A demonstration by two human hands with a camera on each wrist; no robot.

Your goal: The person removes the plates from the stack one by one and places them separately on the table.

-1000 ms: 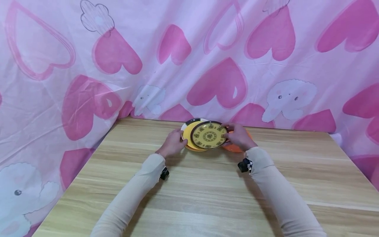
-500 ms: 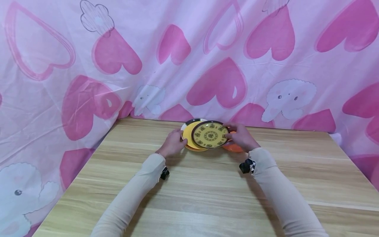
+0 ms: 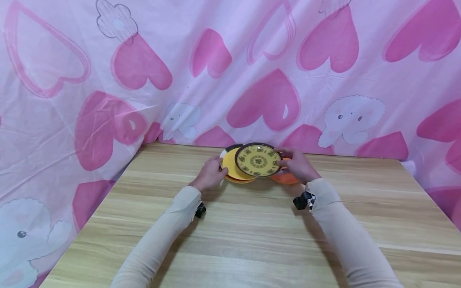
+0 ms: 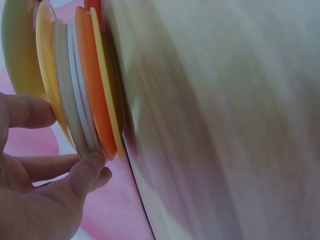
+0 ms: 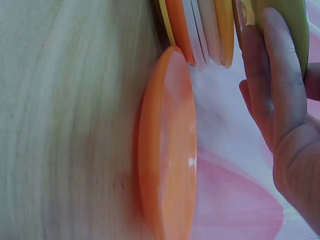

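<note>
A yellow patterned plate [image 3: 258, 158] with a dark rim is tilted above the right part of a stack of plates. My right hand [image 3: 297, 166] grips its right edge, thumb on the front and fingers underneath. The top of the stack is a plain yellow plate [image 3: 231, 165]. My left hand [image 3: 209, 174] holds the left side of that stack. In the left wrist view, orange, white and yellow rims show in the stack [image 4: 90, 90], with the thumb and fingertips on its edge. An orange dish [image 5: 172, 145] sits below my right hand, partly hidden by it in the head view.
The wooden table [image 3: 230, 232] ends at a pink heart-print cloth [image 3: 263, 100] just behind the plates. Another fold of this cloth runs along the table's left side. A small black camera [image 3: 304, 201] is strapped at the right wrist, another [image 3: 200, 210] at the left.
The patterned plate has risen slightly and shifted to the right with my right hand, uncovering more of the yellow plate. My left hand has stayed in place.
</note>
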